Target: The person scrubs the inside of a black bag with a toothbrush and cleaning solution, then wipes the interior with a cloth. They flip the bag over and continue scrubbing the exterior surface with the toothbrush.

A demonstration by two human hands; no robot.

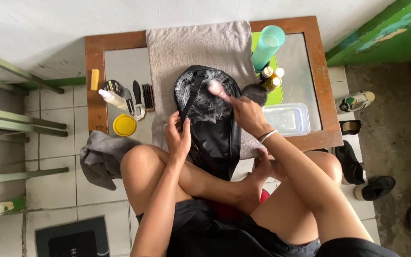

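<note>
Black bag (pixel 215 128), soapy brush (pixel 213 87), both hands

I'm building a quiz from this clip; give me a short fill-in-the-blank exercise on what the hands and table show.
1. The right hand scrubs the foamy black bag with a ____.
2. The left hand grips the bag's black ____.
3. The bag lies on a grey ____ spread over the table.
4. The round lid near the table's left edge is ____.

Missing words: brush; strap; towel; yellow
</note>
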